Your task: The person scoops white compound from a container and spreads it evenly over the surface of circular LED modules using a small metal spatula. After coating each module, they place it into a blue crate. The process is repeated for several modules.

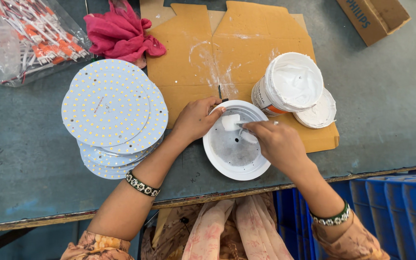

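Landmark for all entries: the round white housing (236,144), lying open side up near the front edge of the grey bench (386,110).

1. Clear plastic bag of red-and-white wired parts (20,33): far left of the housing, at the bench's back corner.
2. Crumpled pink cloth (121,31): behind and left of the housing.
3. Stack of round white LED boards (109,113): just left of the housing, discs slightly fanned, dot side up.
4. My left hand (196,118): on the housing's left rim, fingers curled loosely over the edge, thumb against the rim, steadying it; beaded band on the wrist.
5. Housing itself: grey metal floor with small holes, a dab of white paste (230,122) at its back edge.
6. My right hand (278,142): over the housing's right half, fingers pinched close together at the paste; whether they grip a small tool I cannot tell.
7. Flattened brown cardboard sheet (188,58): behind the housing, smeared white.
8. Open tub of white paste (290,84): behind and right of the housing, on the cardboard, its lid (319,111) lying beside it.
9. Brown carton (374,17): far back right.
10. Blue plastic crates (400,212): below the bench, right of the housing.
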